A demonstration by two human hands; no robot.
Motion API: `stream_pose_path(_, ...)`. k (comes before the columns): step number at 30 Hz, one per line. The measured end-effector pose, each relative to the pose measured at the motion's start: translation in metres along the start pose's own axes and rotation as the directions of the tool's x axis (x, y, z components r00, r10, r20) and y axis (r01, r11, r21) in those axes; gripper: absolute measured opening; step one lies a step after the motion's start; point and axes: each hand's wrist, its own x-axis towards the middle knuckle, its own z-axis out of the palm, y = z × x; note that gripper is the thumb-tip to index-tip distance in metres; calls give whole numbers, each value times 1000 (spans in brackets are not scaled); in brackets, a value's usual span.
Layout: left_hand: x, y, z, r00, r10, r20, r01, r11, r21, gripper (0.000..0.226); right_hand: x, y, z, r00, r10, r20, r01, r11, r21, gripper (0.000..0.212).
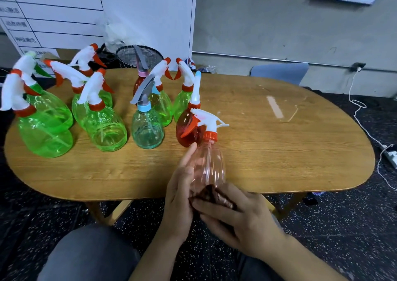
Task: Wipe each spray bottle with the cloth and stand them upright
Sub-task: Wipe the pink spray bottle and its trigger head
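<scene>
The left hand grips a pale pink clear plastic spray bottle by its side, fingers curled along the body, tilting it over the near edge of the oval wooden bench so its base faces the person. The right hand pinches a dark brown crumpled cloth against that base, probably to rub the underside, though the contact itself is partly hidden. Holding the bottle off the bench leaves every side reachable. Its white trigger head with orange collar points away. Behind it, green, teal and red spray bottles stand upright in a cluster, apparently already set in place.
</scene>
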Motion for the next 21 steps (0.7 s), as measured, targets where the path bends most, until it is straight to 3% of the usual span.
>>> stream_pose_path(2, 0, 1, 0, 1000, 9, -20, -9, 1000, -11, 48, 5, 1, -3, 998, 51, -47, -47, 996, 78, 26)
stream_pose_path(6, 1, -1, 7, 1000, 18, -3, -18, 999, 52, 49, 37, 14, -13, 895, 395, -205, -380, 918, 109, 33)
stream_pose_path(9, -1, -1, 9, 1000, 13, 7, -14, 998, 54, 49, 49, 21, -8, 844, 519, -134, -505, 854, 126, 37)
stream_pose_path(12, -1, -2, 4, 1000, -14, -16, 14, 999, 50, 49, 37, 15, 1, 886, 454, -93, -447, 890, 88, 37)
stream_pose_path(18, 0, -2, -1, 1000, -27, -16, 27, 999, 23, 46, -3, 0, 11, 989, 128, -69, -127, 992, 16, 29)
stream_pose_path(21, 1, 1, 2, 1000, -12, -13, 13, 1000, 16, 46, 0, 0, 3, 986, 146, -85, -136, 985, 108, 30)
